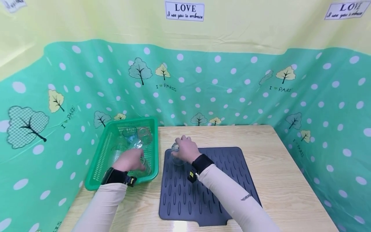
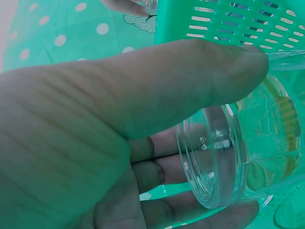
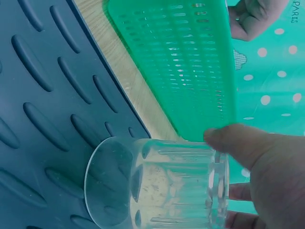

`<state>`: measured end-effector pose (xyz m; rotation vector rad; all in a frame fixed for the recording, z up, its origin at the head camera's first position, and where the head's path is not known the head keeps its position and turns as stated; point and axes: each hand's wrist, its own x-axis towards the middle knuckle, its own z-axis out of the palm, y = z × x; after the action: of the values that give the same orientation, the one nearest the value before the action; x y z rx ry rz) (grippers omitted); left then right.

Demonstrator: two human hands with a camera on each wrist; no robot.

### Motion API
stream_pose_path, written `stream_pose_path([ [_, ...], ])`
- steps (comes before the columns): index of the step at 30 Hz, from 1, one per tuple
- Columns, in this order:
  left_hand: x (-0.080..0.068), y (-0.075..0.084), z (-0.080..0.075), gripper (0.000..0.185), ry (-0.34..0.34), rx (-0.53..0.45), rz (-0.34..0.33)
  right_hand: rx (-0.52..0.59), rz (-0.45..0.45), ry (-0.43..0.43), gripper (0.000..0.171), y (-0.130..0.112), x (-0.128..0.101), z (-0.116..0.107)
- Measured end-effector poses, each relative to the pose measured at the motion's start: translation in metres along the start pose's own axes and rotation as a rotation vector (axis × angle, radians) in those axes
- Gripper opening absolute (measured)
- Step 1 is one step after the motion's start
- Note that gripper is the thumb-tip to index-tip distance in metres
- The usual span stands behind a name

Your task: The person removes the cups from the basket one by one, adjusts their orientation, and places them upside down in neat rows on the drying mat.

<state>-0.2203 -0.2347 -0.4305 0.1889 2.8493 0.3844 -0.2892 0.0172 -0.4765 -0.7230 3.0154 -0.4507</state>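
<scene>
My right hand (image 1: pixel 187 150) grips a clear drinking glass (image 3: pixel 167 183) by its base end. This glass is upside down, its rim facing the dark ribbed drying mat (image 1: pixel 185 199) near the mat's back left corner; whether the rim touches the mat I cannot tell. Inside the green plastic basket (image 1: pixel 155 145), my left hand (image 1: pixel 131 160) holds another clear glass (image 2: pixel 219 157) between thumb and fingers, close to the basket's right wall. Part of that glass is hidden behind the thumb in the left wrist view.
Several more clear glasses, among them a tumbler (image 1: pixel 144 136), lie at the back and left of the basket. A light wooden table (image 1: pixel 278 174) carries both basket and mat. Polka-dot cloth (image 1: pixel 208 83) hangs behind and along both sides.
</scene>
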Motion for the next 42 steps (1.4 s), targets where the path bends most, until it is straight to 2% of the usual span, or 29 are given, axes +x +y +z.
stream_pose_path([
  [4,0.003,0.000,0.002,0.049,-0.002,-0.001,0.007,0.005,0.012,-0.014,0.072,0.004,-0.002,-0.005],
  [7,0.003,-0.001,0.001,0.050,-0.011,-0.036,-0.003,0.023,0.009,0.007,0.077,0.007,-0.003,-0.009],
  [10,0.000,-0.003,-0.005,0.052,-0.018,-0.098,-0.022,0.057,0.012,0.039,0.079,0.011,-0.005,-0.011],
  [13,-0.003,-0.006,-0.016,0.055,0.003,-0.139,-0.017,0.094,0.026,0.077,0.079,0.018,-0.010,-0.012],
  [18,-0.007,-0.006,-0.036,0.056,0.116,-0.151,0.048,0.155,0.052,0.141,0.077,0.033,-0.020,-0.016],
  [21,-0.008,-0.003,-0.040,0.054,0.208,-0.152,0.079,0.163,0.063,0.193,0.076,0.043,-0.023,-0.018],
  [27,-0.003,0.004,-0.033,0.058,0.333,-0.165,0.113,0.186,0.052,0.279,0.076,0.055,-0.024,-0.018],
  [35,0.005,0.010,-0.025,0.060,0.386,-0.188,0.115,0.178,-0.017,0.333,0.071,0.056,-0.023,-0.016],
  [42,0.014,0.019,-0.014,0.062,0.446,-0.234,0.159,0.157,-0.079,0.342,0.070,0.048,-0.022,-0.015],
])
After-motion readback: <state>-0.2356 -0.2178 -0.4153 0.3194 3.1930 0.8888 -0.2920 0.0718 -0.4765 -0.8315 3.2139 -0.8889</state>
